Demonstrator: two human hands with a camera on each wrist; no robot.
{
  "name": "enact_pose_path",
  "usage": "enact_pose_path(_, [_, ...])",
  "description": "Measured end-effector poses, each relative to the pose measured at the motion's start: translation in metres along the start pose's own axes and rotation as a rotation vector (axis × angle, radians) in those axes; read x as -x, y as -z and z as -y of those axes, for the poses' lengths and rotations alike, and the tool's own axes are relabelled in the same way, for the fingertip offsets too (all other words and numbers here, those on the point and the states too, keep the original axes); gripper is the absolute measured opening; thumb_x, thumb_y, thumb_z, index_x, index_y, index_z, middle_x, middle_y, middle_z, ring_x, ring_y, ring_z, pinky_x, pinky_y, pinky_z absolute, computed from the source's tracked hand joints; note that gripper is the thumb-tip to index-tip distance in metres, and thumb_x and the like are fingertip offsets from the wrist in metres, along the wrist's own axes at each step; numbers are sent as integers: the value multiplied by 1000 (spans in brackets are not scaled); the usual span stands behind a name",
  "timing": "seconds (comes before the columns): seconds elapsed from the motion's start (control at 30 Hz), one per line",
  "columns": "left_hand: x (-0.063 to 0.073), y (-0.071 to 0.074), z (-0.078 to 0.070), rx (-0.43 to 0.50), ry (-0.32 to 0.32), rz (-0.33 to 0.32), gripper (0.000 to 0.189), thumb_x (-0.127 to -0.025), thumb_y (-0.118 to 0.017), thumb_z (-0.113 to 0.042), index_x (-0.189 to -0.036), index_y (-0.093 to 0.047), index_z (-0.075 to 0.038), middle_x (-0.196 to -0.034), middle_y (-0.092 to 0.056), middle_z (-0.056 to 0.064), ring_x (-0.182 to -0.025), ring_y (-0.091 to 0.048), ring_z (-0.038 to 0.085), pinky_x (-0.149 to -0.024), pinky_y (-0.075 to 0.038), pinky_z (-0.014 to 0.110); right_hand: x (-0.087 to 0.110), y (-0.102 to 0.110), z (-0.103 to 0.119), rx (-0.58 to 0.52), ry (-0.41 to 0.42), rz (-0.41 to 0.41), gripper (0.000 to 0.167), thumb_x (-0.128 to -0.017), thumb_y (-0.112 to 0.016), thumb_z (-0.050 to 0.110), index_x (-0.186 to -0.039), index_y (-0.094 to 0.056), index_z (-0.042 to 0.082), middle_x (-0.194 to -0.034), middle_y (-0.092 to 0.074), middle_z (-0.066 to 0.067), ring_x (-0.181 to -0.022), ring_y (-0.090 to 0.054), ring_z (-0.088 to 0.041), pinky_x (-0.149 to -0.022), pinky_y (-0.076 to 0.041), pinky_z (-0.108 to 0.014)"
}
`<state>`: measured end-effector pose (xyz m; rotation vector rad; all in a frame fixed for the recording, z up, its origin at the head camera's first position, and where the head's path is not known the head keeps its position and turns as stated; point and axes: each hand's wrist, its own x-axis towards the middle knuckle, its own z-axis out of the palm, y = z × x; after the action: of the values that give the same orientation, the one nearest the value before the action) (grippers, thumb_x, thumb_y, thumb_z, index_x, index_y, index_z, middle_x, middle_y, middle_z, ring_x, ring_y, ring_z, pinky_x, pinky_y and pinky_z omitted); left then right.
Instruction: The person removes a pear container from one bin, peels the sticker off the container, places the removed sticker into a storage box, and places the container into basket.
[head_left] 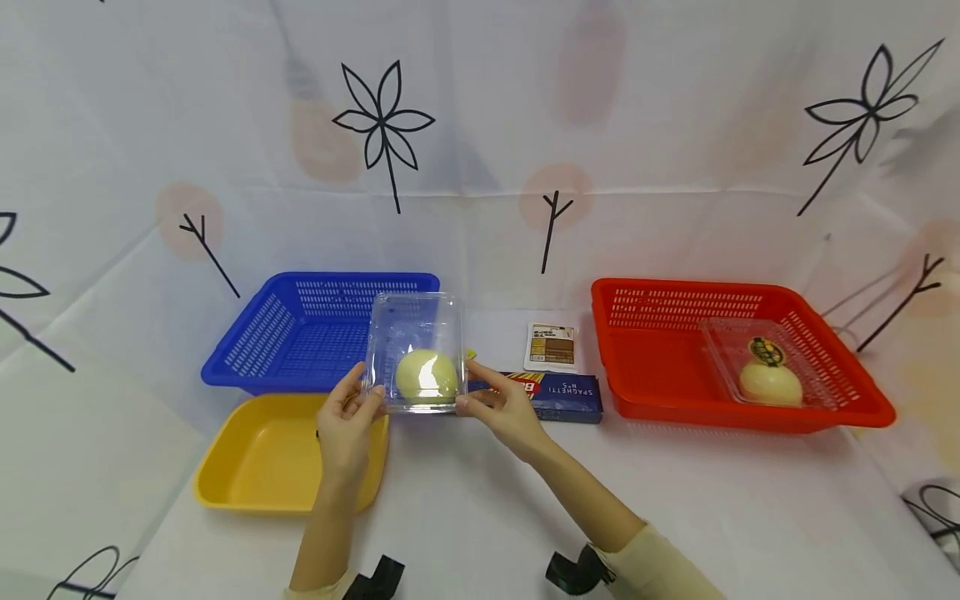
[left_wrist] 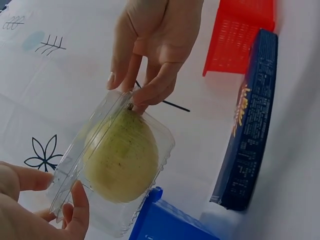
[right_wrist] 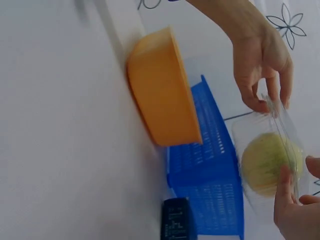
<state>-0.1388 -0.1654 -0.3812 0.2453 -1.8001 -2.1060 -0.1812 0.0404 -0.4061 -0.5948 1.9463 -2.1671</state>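
Observation:
A clear plastic clamshell box point(head_left: 416, 321) with one round, pale yellow-green fruit point(head_left: 426, 377) inside is held up above the table. My left hand point(head_left: 348, 429) pinches its near left corner between thumb and fingers. At the opposite side my right hand point(head_left: 510, 412) pinches the near right corner. In the left wrist view, a short dark stem shows on top of the fruit point(left_wrist: 125, 155). The box's lid point(right_wrist: 287, 130) appears closed along the edge where both hands grip. Beneath and behind it lies a dark blue spaghetti box point(head_left: 566, 398), partly hidden.
Back left stands a blue slotted basket point(head_left: 247, 333), with a yellow basin point(head_left: 240, 458) before it. On the right, a red basket point(head_left: 645, 367) holds another clear box point(head_left: 720, 350) with a pale fruit point(head_left: 771, 385). A small labelled packet point(head_left: 551, 346) lies behind the spaghetti box.

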Motion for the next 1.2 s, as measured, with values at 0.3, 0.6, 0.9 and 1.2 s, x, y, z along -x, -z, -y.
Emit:
enact_pose_path(0.3, [-26,2,-9,-51,-31,-35,48,-88,-56,7,-135,-43,10,-92,-42,6,-69,-53,2,-65,-52,15,-25,-3,5,30,17,122,61,-89,-59,0,-142,-30,-9,-147,-31,-25,-96,-64,-36,-87,-52,-34])
enact_pose_path(0.6, [-48,12,-14,-83,-45,-30,48,-91,-53,5,-137,-40,9,-89,-38,4,-69,-55,4,-65,-54,18,-53,-11,8,48,-1,170,60,-91,-58,7,-143,-31,-5,-143,-41,-20,-100,-64,-35,-92,-50,-37])
enact_pose_path(0.9, [-75,27,-13,-137,34,2,47,-94,-51,0,-140,-40,1,-89,-39,3,-77,-55,7,-74,-55,23,-73,-26,7,0,-101,174,61,-93,-58,13,-146,-30,2,-149,-32,-16,-112,-58,-34,-98,-44,-38])
enact_pose_path(1.2, [-105,44,-6,-248,143,64,47,-96,-51,-8,-142,-40,-4,-95,-47,4,-74,-61,6,-82,-54,29,-96,-36,-4,-33,-194,166,65,-92,-60,13,-146,-26,-2,-150,-30,-17,-114,-57,-33,-96,-47,-36])
